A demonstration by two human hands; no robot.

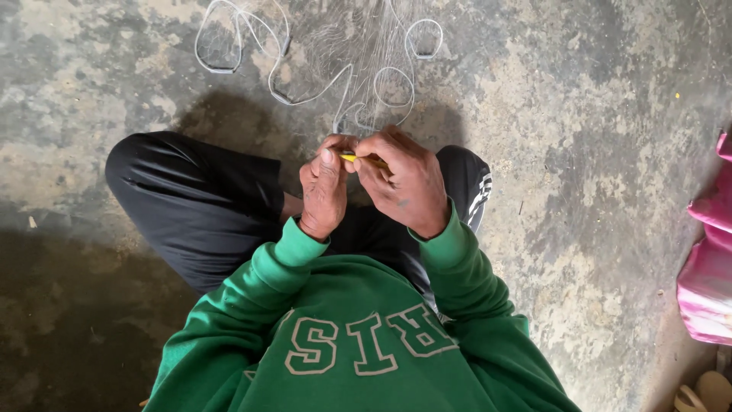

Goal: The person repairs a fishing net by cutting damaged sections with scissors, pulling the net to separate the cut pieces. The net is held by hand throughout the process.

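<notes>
I sit cross-legged on a concrete floor in a green sweatshirt and black trousers. My left hand and my right hand meet above my lap, both pinching a thin yellow tool that shows between the fingers. A fine translucent net edged with a looping white cord spreads on the floor ahead; its near end reaches my fingertips. What the fingers grip under the tool is hidden.
A pink striped bag or cloth lies at the right edge. Part of a pale sandal shows in the bottom right corner. The mottled grey concrete floor surrounds me.
</notes>
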